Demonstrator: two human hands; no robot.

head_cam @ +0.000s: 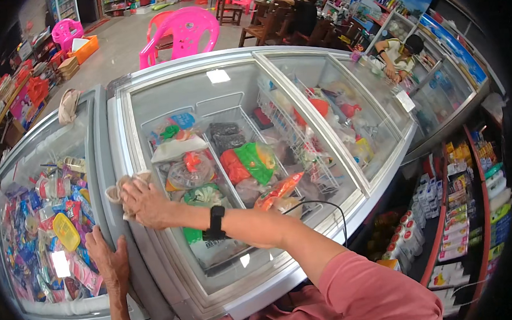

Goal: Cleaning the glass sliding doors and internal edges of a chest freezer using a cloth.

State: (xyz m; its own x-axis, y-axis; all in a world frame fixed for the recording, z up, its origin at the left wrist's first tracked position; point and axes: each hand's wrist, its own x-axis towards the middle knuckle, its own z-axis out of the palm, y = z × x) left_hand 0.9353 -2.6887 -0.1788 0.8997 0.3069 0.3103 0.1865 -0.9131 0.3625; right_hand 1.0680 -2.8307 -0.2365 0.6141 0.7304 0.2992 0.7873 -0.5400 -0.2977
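Observation:
My right hand [145, 202], with a black band on the wrist, presses a beige cloth [115, 194] onto the left end frame of a large chest freezer [115, 137]. Its arm reaches across the freezer's sliding glass lid [170, 90]. My left hand [109, 259] holds nothing; it rests on the grey rim [102, 176] of a smaller glass-topped freezer at the left, thumb apart from the fingers. Under that glass lie many wrapped frozen treats [21, 242] and a yellow plastic tub [66, 231]. Bagged food [191, 170] in wire baskets shows through the large lid.
Another beige cloth [68, 107] lies on the small freezer's far corner. A black cable [342, 212] loops over the large freezer's near edge. Pink plastic chairs [205, 23] stand behind it. At the far right end a person [400, 57] leans over the freezer. Stocked shelves [453, 228] stand at the right.

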